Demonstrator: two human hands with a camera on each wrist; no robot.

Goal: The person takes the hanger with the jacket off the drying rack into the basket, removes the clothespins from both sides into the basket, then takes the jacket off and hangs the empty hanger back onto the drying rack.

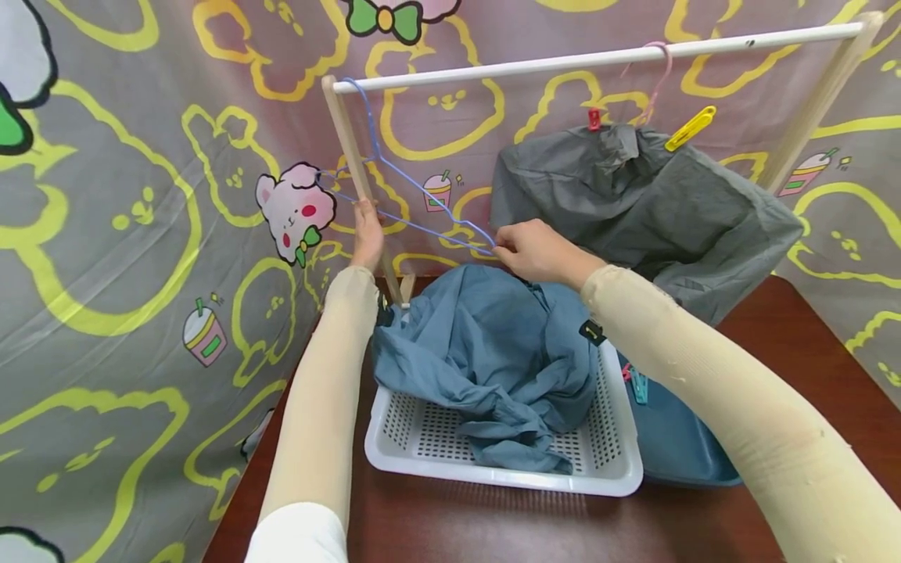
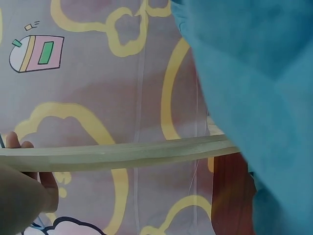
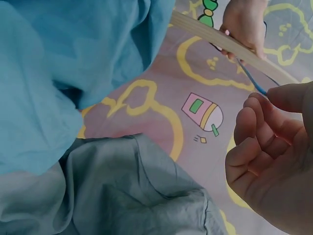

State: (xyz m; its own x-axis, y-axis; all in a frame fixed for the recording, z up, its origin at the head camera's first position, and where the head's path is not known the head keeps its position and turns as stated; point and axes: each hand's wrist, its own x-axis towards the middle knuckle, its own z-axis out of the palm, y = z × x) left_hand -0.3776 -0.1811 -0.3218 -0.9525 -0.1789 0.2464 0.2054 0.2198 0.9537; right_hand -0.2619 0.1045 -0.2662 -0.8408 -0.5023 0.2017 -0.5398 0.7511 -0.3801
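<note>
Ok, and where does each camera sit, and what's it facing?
Head: worn on the head, facing forward and down at the blue hanger and basket; sleeved arms, left hand and right hand show.
Left wrist: worn there, facing the wooden post and blue cloth; part of the left hand shows, lower left.
Right wrist: worn there, facing the post and gray cloth; right hand at right, left at top.
Shared by head and right wrist: both hands, hanger.
</note>
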